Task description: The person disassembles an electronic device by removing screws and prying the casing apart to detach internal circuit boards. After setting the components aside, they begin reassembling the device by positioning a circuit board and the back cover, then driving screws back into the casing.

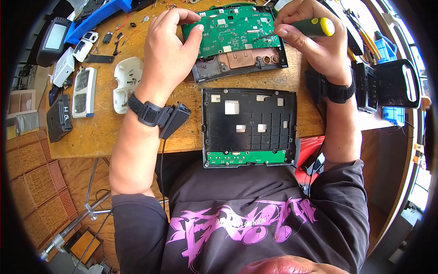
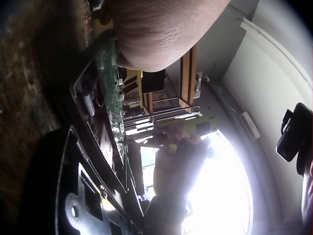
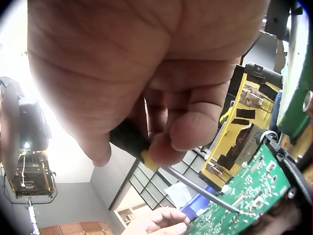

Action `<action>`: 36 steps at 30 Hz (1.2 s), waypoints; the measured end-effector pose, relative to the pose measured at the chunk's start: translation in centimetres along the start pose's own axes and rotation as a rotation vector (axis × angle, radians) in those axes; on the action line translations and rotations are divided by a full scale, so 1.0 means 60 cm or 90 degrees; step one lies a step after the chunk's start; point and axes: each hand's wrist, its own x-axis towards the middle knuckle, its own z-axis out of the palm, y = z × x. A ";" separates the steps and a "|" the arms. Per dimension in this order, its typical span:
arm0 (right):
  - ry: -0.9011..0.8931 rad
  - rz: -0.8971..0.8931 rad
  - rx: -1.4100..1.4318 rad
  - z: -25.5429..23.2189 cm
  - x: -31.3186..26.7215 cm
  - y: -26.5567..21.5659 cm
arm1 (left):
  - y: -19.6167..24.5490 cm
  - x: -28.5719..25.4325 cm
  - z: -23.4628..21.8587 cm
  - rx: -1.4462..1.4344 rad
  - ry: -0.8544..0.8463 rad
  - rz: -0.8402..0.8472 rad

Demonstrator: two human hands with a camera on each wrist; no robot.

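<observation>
A green circuit board (image 1: 232,29) lies in a dark housing (image 1: 246,68) at the back of the bench. My left hand (image 1: 171,48) touches the board's left edge with thumb and fingers. In my right hand (image 1: 315,41) is a screwdriver (image 1: 312,27) with a green and yellow handle, its shaft reaching over the board's right part. The right wrist view shows the screwdriver shaft (image 3: 203,190) with its tip at the board (image 3: 244,200). Nearer my body lies a black cover (image 1: 248,123) with a green strip board (image 1: 246,157).
White housings (image 1: 84,92) (image 1: 127,84), a black device (image 1: 59,118) and small loose parts lie on the left. A blue frame (image 1: 98,18) stands at the back left. Black devices (image 1: 365,86) and blue bins (image 1: 385,50) are on the right.
</observation>
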 end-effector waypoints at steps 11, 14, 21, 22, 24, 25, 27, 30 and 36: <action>-0.022 0.004 -0.047 0.009 0.002 -0.014 | -0.006 -0.003 -0.004 0.034 -0.022 0.013; -0.061 0.088 -0.052 0.015 -0.004 -0.026 | -0.003 -0.002 -0.006 0.041 -0.030 0.014; -0.058 0.162 0.050 0.018 -0.013 -0.024 | 0.007 0.000 -0.013 0.043 -0.054 -0.017; -0.052 0.172 0.023 0.019 -0.012 -0.026 | 0.007 0.000 -0.013 0.038 -0.054 -0.016; -0.046 0.175 0.052 0.021 -0.014 -0.019 | 0.007 -0.001 -0.012 0.040 -0.053 -0.018; -0.039 0.178 0.080 0.021 -0.015 -0.017 | 0.007 -0.001 -0.011 0.041 -0.052 -0.019; -0.035 0.173 0.074 0.022 -0.014 -0.018 | 0.005 -0.001 -0.011 0.038 -0.048 -0.011; -0.028 0.169 0.069 0.023 -0.014 -0.018 | 0.005 0.000 -0.011 0.040 -0.045 -0.005; -0.010 0.205 0.048 0.017 -0.017 -0.019 | -0.003 -0.003 -0.008 0.049 -0.033 0.018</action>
